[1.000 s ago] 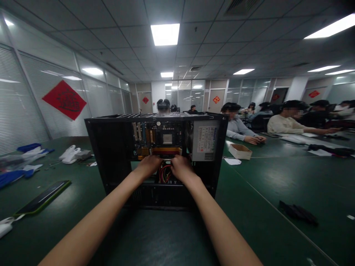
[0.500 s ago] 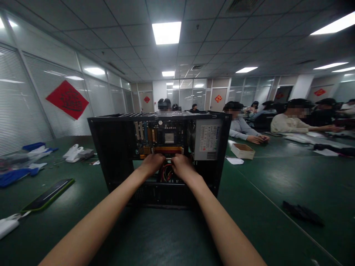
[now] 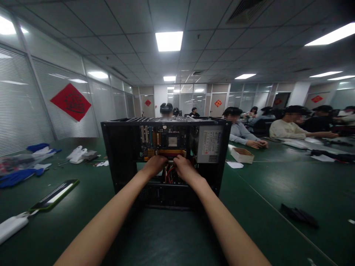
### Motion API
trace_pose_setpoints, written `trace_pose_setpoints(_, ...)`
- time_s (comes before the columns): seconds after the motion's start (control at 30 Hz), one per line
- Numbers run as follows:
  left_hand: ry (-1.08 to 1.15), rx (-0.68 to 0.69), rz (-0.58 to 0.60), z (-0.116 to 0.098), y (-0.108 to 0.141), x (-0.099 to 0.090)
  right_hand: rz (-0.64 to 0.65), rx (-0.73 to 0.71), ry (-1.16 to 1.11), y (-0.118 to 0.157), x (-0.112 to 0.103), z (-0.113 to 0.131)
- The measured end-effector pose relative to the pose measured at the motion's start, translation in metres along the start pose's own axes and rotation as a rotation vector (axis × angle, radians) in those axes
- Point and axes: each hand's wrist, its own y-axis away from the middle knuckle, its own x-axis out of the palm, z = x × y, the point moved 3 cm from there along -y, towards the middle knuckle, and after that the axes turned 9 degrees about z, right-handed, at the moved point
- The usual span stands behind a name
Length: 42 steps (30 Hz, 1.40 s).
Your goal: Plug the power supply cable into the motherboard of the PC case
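Note:
An open black computer case (image 3: 166,197) stands on the green table in front of me, its inside facing me. On its motherboard (image 3: 163,138) are a square silver processor (image 3: 172,141) and yellow-and-red memory slots (image 3: 170,152). My left hand (image 3: 155,165) and my right hand (image 3: 185,166) are side by side just below these slots, fingers bent and pressed together. A thin pale edge shows between the fingertips, but what they grip is mostly hidden. Beneath them are red and black cables (image 3: 169,174). The silver power supply (image 3: 208,144) sits right of my right hand.
At left lie a phone with a green edge (image 3: 55,195), a white cable-linked device (image 3: 13,227), blue gloves (image 3: 20,176) and plastic bags (image 3: 77,154). At right are a small open box (image 3: 242,155) and a black cloth-like item (image 3: 300,215). Other people sit beyond.
The view has tilted up slightly. The case's left edge has shifted right, and the case looks a little narrower. Both hands keep their place below the memory slots, with the right fingers more bent.

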Motion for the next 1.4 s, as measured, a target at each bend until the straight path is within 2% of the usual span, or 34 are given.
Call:
trace_pose_setpoints(0.33, 0.091, 0.003, -0.02, 0.005, 0.001, 0.001, 0.026, -0.072, 0.141, -0.014, -0.002, 0.004)
trace_pose_setpoints(0.7, 0.153, -0.029, -0.017, 0.003, 0.005, -0.003, 0.07, -0.042, 0.154, -0.014, 0.003, 0.005)
trace_pose_setpoints(1.2, 0.281, 0.005, -0.082, 0.009, 0.0, 0.005, 0.083, 0.004, 0.197, -0.015, 0.005, 0.005)
trace_pose_setpoints(1.4, 0.302, -0.057, -0.075, 0.004, 0.007, 0.0, 0.085, 0.047, 0.182, -0.017, 0.006, 0.004)
